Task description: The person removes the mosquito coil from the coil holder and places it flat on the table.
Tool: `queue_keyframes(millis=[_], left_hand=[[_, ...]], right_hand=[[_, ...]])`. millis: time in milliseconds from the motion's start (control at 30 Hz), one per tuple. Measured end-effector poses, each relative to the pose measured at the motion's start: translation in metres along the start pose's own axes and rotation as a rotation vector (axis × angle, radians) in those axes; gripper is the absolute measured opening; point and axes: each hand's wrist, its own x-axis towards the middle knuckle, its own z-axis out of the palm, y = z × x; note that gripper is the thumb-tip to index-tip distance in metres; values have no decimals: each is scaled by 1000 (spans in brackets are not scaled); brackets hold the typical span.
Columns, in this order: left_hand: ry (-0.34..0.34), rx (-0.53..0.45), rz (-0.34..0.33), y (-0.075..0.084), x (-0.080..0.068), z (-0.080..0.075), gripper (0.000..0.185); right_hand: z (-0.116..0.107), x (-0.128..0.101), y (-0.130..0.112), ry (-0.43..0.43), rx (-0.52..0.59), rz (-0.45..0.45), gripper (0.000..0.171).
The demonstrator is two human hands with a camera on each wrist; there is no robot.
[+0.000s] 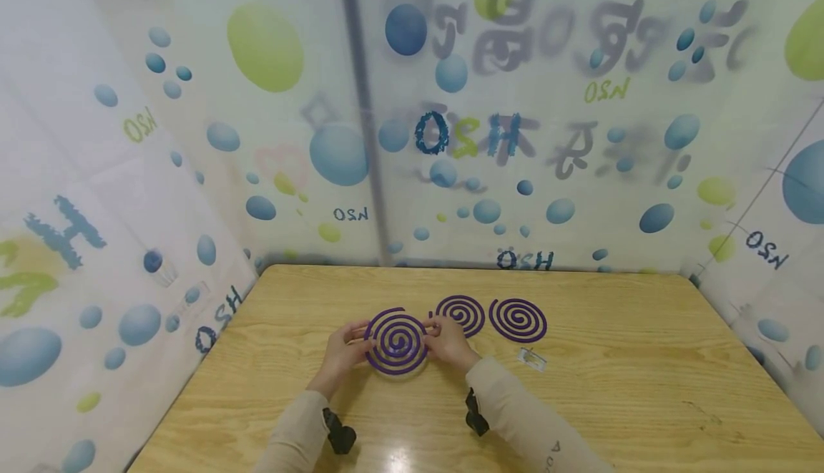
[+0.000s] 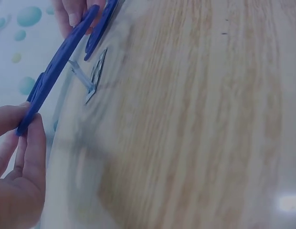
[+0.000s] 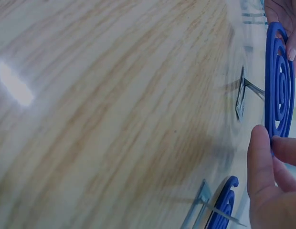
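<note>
A purple mosquito coil (image 1: 399, 342) is held above the table between both hands. My left hand (image 1: 342, 356) pinches its left rim between thumb and fingers, and my right hand (image 1: 453, 345) pinches the right rim. In the left wrist view the coil (image 2: 57, 65) is tilted, seen nearly edge-on. Just beneath it, a small metal coil stand (image 3: 241, 95) lies on the table with a prong sticking up, its tip close to the coil. Whether the prong touches the coil, I cannot tell.
Two more mosquito coils, one (image 1: 460, 316) partly behind the right hand and another (image 1: 518, 320) farther right, lie on the wooden table (image 1: 644, 387). A second metal stand (image 1: 532, 359) lies in front of them. A printed curtain (image 1: 412, 237) hangs behind the table.
</note>
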Motion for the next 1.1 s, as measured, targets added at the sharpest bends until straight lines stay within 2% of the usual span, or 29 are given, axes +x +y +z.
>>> queue_keyframes(millis=[200, 500, 633, 867, 1100], left_hand=[[2, -5, -7, 2, 2, -4, 40], [74, -27, 74, 8, 7, -5, 36], [63, -37, 76, 7, 9, -6, 38], [45, -29, 46, 11, 9, -6, 40], [58, -13, 82, 16, 15, -5, 37]], right_hand=[[-3, 2, -2, 9, 24, -27, 30], [-9, 6, -14, 34, 111, -91, 30], [-11, 8, -19, 65, 104, -112, 30], [-12, 15, -23, 110, 133, -90, 30], [-13, 22, -26, 147, 177, -41, 27]])
